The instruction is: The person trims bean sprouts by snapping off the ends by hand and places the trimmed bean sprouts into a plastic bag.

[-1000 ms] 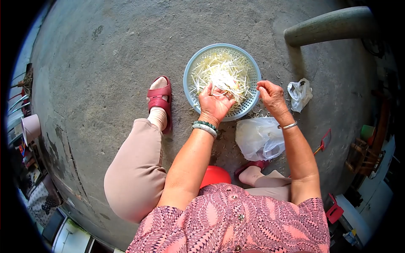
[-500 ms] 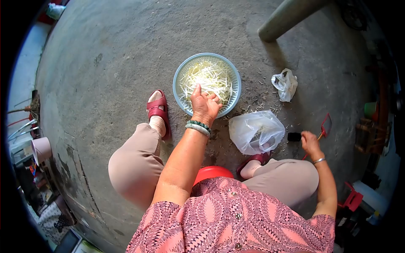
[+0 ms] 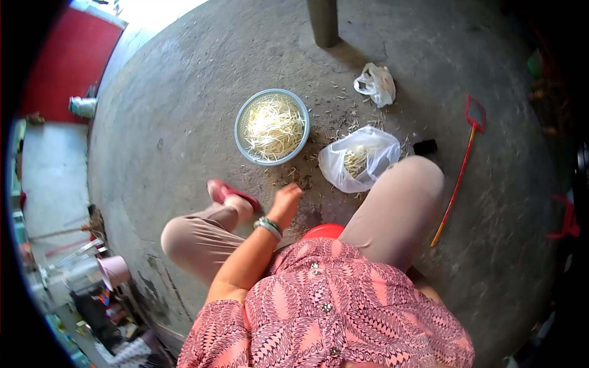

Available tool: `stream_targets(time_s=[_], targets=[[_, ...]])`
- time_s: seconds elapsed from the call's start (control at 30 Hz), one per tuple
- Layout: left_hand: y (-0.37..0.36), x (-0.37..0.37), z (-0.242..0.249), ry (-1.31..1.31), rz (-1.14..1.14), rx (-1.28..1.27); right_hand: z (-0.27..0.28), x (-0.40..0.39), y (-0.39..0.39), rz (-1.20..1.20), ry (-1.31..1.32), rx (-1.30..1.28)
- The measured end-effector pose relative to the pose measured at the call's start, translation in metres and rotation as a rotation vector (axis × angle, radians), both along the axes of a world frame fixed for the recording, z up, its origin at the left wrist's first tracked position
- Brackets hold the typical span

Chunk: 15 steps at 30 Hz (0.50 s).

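My left hand (image 3: 286, 201) hangs over the concrete floor between my knees, fingers loosely bent and holding nothing. It is well short of the pale blue basket (image 3: 242, 142) of white bean sprouts (image 3: 272, 127). A clear plastic bag (image 3: 356, 158) holding some sprouts lies right of the basket, next to my right knee. My right hand is hidden behind my body and leg. A bead bracelet and a bangle sit on my left wrist.
A red stool (image 3: 323, 231) is under me. A red fly swatter (image 3: 464, 153) and a small black object (image 3: 424, 146) lie to the right. A crumpled white bag (image 3: 376, 83) and a pillar base (image 3: 323, 21) are farther off. Clutter lines the lower left edge.
My left hand has pulled out of the basket and back toward my knees. My right hand has left the black object and gone out of sight. The view has lifted and turned.
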<state>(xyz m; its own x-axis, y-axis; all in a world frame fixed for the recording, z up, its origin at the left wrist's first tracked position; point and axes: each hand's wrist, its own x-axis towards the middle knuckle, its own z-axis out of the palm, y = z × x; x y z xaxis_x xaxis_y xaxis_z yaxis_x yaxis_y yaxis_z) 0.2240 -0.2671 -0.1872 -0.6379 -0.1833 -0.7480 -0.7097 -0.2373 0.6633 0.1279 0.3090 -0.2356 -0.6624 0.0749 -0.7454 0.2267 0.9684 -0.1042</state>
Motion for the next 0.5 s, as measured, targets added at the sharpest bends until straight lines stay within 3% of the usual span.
stream_targets(time_s=[0.1,0.2,0.27,0.3,0.33,0.37,0.47,0.5], targets=[[0.037,0.041,-0.015,-0.22,-0.159,-0.197,-0.012,0.041,0.013,-0.068,0.007,-0.033],[0.035,0.084,-0.081,-0.273,-0.682,-0.204,-0.023,0.066,-0.012,-0.044,-0.03,-0.089],[0.031,0.105,-0.13,-0.128,-1.15,-0.195,-0.03,0.07,-0.049,0.005,-0.074,-0.147],[0.029,0.108,-0.144,-0.029,-1.355,-0.184,-0.035,0.068,-0.071,0.043,-0.095,-0.182],[0.034,0.091,-0.12,-0.078,-1.466,-0.15,-0.039,0.065,-0.094,0.074,-0.116,-0.217],[0.037,0.099,-0.138,0.025,-1.679,-0.093,-0.044,0.06,-0.118,0.099,-0.136,-0.252],[0.042,0.085,-0.106,-0.42,-1.087,0.289,-0.058,0.039,-0.189,0.159,-0.196,-0.339],[0.045,0.092,-0.114,-0.505,-0.98,0.297,-0.062,0.031,-0.21,0.161,-0.221,-0.35]])
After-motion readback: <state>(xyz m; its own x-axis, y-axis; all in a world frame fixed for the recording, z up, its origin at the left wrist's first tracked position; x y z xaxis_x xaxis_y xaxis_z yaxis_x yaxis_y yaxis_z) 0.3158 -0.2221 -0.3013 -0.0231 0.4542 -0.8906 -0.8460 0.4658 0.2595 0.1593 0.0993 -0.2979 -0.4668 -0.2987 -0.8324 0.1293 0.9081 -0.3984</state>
